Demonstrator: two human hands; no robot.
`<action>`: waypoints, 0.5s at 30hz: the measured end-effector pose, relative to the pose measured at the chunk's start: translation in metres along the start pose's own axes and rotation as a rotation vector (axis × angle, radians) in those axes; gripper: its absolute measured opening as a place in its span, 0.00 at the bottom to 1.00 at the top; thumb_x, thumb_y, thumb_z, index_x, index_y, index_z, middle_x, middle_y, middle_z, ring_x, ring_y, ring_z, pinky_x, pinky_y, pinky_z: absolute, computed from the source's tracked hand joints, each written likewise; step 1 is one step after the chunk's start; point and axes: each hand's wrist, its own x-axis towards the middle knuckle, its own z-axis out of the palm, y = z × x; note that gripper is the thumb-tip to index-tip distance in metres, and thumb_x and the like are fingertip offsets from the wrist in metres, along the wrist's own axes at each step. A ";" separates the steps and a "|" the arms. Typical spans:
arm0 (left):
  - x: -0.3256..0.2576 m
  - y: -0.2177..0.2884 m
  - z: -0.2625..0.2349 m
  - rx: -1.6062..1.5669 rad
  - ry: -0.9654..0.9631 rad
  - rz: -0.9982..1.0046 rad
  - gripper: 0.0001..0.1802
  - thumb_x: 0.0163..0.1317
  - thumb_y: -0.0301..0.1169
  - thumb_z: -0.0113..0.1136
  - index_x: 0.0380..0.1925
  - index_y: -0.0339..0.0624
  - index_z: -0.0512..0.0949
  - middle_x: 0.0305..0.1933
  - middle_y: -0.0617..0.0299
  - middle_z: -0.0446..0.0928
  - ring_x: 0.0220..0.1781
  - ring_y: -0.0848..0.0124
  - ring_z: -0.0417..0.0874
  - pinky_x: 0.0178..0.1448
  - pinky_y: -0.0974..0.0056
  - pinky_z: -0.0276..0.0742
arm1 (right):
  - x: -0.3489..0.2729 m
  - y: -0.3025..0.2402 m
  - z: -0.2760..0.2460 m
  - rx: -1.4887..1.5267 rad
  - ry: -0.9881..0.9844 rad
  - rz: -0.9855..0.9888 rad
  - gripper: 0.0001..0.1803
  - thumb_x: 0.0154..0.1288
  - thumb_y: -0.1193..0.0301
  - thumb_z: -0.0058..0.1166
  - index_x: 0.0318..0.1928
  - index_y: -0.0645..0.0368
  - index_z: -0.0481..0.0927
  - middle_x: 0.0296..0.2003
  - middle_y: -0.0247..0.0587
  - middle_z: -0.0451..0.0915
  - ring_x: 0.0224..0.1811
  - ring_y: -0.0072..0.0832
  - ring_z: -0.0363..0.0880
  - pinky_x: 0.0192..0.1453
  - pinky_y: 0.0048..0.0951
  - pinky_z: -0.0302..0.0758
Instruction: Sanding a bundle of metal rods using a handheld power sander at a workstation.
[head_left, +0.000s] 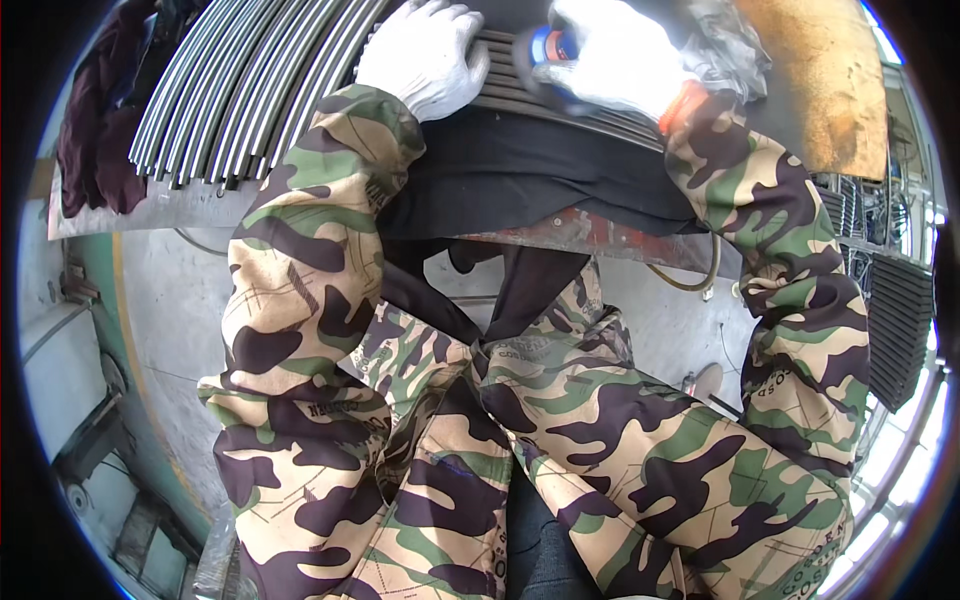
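Note:
My left hand [425, 62], in a white knit glove, lies over a row of thin metal rods [502, 88] with its fingers curled down onto them. My right hand [625, 62], gloved in white with an orange cuff, is closed around a blue tool with an orange band [552, 45]. The tool rests on or just above the same rods, to the right of my left hand. Motion smears its lower part, so its exact kind cannot be made out. Beneath the rods, a black cloth [530, 165] drapes over the table's near edge.
Many shiny metal rods [250, 80] lie side by side on the left of the table. A dark maroon cloth [105, 130] hangs at the far left. Crumpled clear plastic [728, 48] and a stained yellowish board [828, 85] sit on the right. Dark rods [900, 325] are stacked beyond.

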 end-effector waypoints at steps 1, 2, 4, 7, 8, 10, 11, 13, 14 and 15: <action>0.001 0.006 -0.002 0.048 0.008 0.001 0.17 0.69 0.36 0.59 0.51 0.40 0.86 0.54 0.51 0.87 0.58 0.53 0.86 0.67 0.55 0.79 | -0.003 0.005 0.000 -0.014 -0.010 0.004 0.27 0.56 0.51 0.72 0.49 0.55 0.81 0.44 0.53 0.81 0.47 0.53 0.83 0.52 0.49 0.82; 0.005 0.013 -0.002 0.087 0.006 -0.094 0.16 0.68 0.37 0.60 0.48 0.38 0.85 0.51 0.50 0.86 0.58 0.52 0.84 0.69 0.51 0.75 | -0.006 0.008 0.003 -0.026 -0.024 0.008 0.27 0.56 0.51 0.72 0.49 0.55 0.81 0.44 0.53 0.81 0.47 0.53 0.83 0.51 0.49 0.82; 0.012 0.022 0.002 0.184 0.064 -0.244 0.15 0.66 0.37 0.61 0.43 0.36 0.84 0.46 0.49 0.84 0.58 0.50 0.82 0.71 0.46 0.71 | -0.008 0.007 0.001 -0.021 0.000 -0.020 0.27 0.56 0.51 0.72 0.48 0.55 0.81 0.44 0.53 0.81 0.47 0.52 0.83 0.51 0.49 0.82; 0.021 0.019 0.013 0.221 0.081 -0.275 0.12 0.65 0.35 0.61 0.39 0.36 0.83 0.44 0.48 0.83 0.55 0.48 0.82 0.70 0.45 0.71 | -0.008 0.002 0.005 -0.032 0.054 -0.076 0.26 0.56 0.51 0.73 0.46 0.55 0.81 0.42 0.52 0.80 0.46 0.52 0.83 0.50 0.49 0.82; 0.021 0.017 0.016 0.217 0.076 -0.277 0.12 0.65 0.35 0.61 0.39 0.36 0.83 0.44 0.48 0.83 0.55 0.48 0.82 0.70 0.45 0.71 | -0.002 0.002 0.005 -0.026 0.055 -0.086 0.26 0.56 0.52 0.72 0.46 0.55 0.80 0.42 0.52 0.80 0.46 0.52 0.83 0.50 0.49 0.82; 0.025 0.015 0.017 0.138 0.054 -0.312 0.11 0.64 0.34 0.62 0.38 0.37 0.83 0.43 0.47 0.83 0.55 0.48 0.82 0.69 0.44 0.72 | 0.008 0.003 0.002 0.005 0.053 -0.067 0.25 0.56 0.52 0.72 0.45 0.55 0.80 0.41 0.52 0.80 0.45 0.52 0.83 0.49 0.49 0.81; 0.025 0.016 0.018 0.134 0.053 -0.311 0.11 0.64 0.34 0.62 0.38 0.37 0.83 0.43 0.47 0.83 0.55 0.48 0.82 0.69 0.44 0.72 | 0.007 0.005 0.003 0.005 0.050 -0.064 0.25 0.56 0.52 0.72 0.45 0.55 0.80 0.41 0.52 0.80 0.45 0.52 0.83 0.49 0.49 0.81; 0.026 0.017 0.016 0.173 0.091 -0.259 0.10 0.64 0.34 0.62 0.37 0.37 0.82 0.42 0.47 0.84 0.54 0.48 0.82 0.68 0.44 0.74 | 0.007 0.008 0.006 -0.027 0.045 -0.042 0.25 0.56 0.52 0.72 0.46 0.55 0.80 0.41 0.52 0.80 0.46 0.53 0.83 0.50 0.49 0.81; 0.027 0.018 0.015 0.170 0.085 -0.257 0.10 0.63 0.33 0.63 0.37 0.37 0.83 0.42 0.48 0.84 0.52 0.49 0.83 0.66 0.46 0.75 | -0.002 0.008 0.003 -0.003 0.073 -0.082 0.26 0.56 0.51 0.72 0.47 0.54 0.80 0.42 0.53 0.80 0.46 0.53 0.83 0.50 0.49 0.81; 0.027 0.018 0.010 0.169 0.084 -0.256 0.10 0.63 0.33 0.63 0.37 0.37 0.83 0.42 0.48 0.84 0.52 0.49 0.83 0.66 0.46 0.75 | -0.004 0.008 0.003 -0.002 0.072 -0.080 0.26 0.56 0.51 0.72 0.47 0.54 0.80 0.42 0.53 0.80 0.46 0.53 0.83 0.50 0.49 0.81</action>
